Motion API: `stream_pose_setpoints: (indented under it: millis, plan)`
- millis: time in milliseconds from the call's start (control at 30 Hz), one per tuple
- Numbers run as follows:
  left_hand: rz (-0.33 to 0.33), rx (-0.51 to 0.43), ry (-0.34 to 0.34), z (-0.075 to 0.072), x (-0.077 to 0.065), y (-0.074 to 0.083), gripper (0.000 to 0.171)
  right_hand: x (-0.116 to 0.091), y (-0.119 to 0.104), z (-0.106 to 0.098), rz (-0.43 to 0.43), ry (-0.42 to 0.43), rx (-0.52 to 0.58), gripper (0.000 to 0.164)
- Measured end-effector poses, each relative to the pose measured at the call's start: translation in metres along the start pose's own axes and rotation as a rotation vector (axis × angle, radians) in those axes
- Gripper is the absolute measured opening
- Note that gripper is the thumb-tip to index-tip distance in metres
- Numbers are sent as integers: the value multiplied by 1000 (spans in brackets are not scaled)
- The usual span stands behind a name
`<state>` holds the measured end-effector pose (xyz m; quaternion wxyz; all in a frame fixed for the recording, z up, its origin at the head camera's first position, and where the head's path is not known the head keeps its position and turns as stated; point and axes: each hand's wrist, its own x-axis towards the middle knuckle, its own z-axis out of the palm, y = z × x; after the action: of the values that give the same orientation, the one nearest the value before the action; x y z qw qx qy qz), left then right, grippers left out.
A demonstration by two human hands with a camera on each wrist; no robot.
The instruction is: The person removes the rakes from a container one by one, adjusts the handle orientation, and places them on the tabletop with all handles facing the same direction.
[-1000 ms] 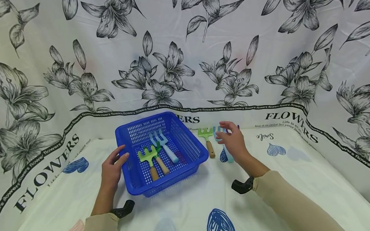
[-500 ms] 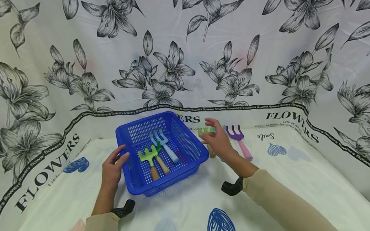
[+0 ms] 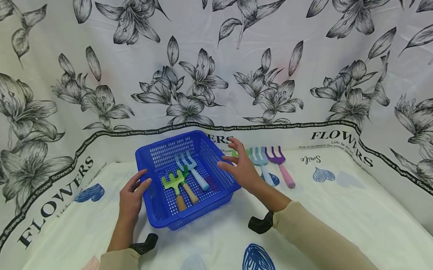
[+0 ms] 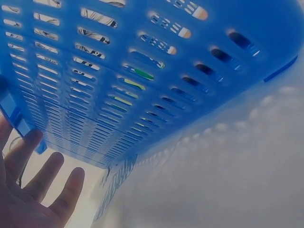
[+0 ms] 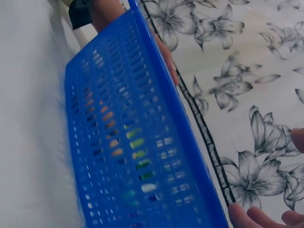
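Note:
A blue plastic basket (image 3: 201, 208) with slotted walls stands left of centre in the head view. Inside lie a light green hand fork (image 3: 173, 182) with a brown handle, a pale blue hand fork (image 3: 197, 178), and a wooden-handled tool (image 3: 190, 193) with a dark green part. My left hand (image 3: 130, 199) is at the basket's left rim, index fingertip and thumb right at the edge; the left wrist view shows its other fingers spread beside the slotted wall. My right hand (image 3: 244, 171) holds nothing, its fingers spread and slightly bent close to the right rim.
Right of the basket, a second pale blue fork (image 3: 260, 159) and a purple fork (image 3: 284, 172) with a pink handle lie on the white cloth. A green fork (image 3: 234, 153) is mostly hidden behind my right hand. A flower-printed curtain (image 3: 215, 107) hangs behind.
My right hand has moved left from above the loose forks to the basket's right rim, uncovering the pale blue and purple forks. The left hand and basket have stayed put.

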<state>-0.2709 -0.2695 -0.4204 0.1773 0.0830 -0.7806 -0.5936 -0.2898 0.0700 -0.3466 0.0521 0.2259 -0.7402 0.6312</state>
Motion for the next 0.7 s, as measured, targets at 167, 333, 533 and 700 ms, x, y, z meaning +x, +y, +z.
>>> stream_pose_setpoints:
  millis: [167,333,533,700]
  plan:
    - [2,1,-4,0,1,0,59,1,1,14,48,-11,-30,88]
    - [4,-1,2,-1,2,0,59,11,3,21,118,-14,-180,88]
    - [2,-7,-2,0,1,2,60,26,9,26,168,-110,-287,86]
    - [9,-15,0,1,0,2,58,33,12,29,210,-205,-292,85]
